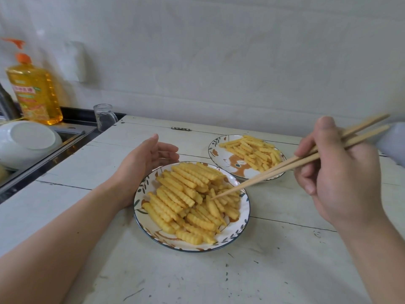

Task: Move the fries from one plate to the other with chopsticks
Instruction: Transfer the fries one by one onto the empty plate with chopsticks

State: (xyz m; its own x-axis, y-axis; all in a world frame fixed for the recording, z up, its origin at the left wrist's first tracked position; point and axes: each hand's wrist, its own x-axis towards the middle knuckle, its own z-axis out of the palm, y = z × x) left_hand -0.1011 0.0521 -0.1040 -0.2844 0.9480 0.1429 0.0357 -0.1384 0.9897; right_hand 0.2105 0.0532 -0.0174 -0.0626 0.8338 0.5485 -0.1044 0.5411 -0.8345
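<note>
Our right hand [335, 170] grips the chopsticks [285, 166], tips down among the fries [188, 200] on the near plate [245, 212]. Our left hand [145, 160] rests open beside that plate's rim, holding nothing. We should pinch one fry near its middle, squeeze lightly so it doesn't snap, then lift level toward the far plate [213, 148]. We count two plates, two chopsticks; the fries are too many to count.

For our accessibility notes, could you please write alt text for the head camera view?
A right hand holds chopsticks with tips among crinkle-cut fries piled on the near plate, on a white table. The open left hand rests beside that plate; a far plate holds fewer fries.
</note>
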